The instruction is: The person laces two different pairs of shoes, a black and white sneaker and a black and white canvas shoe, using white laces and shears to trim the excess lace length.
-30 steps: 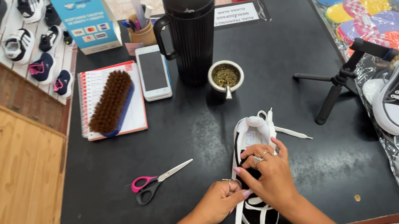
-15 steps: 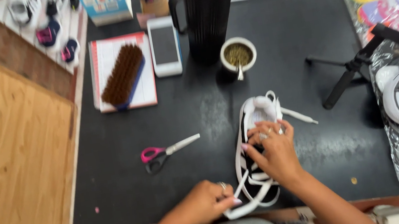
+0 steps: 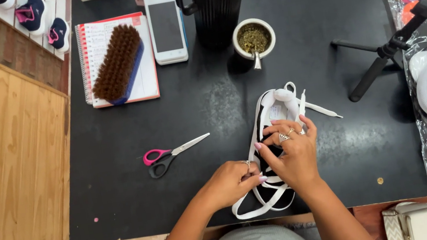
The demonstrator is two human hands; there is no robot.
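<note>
1. Black bench (image 3: 124, 210): as a second ago, carries the shoe at its near edge
2. Black-and-white shoe (image 3: 271, 151): unmoved, lacing continues
3. Right hand (image 3: 293, 156): fingers curled, pressing the shoe's upper
4. Left hand (image 3: 230, 184): now pinching the white lace (image 3: 250, 203)

Scissors (image 3: 173, 154) left of shoe (image 3: 273, 113); brush (image 3: 116, 64) on notebook (image 3: 146, 82).
</note>
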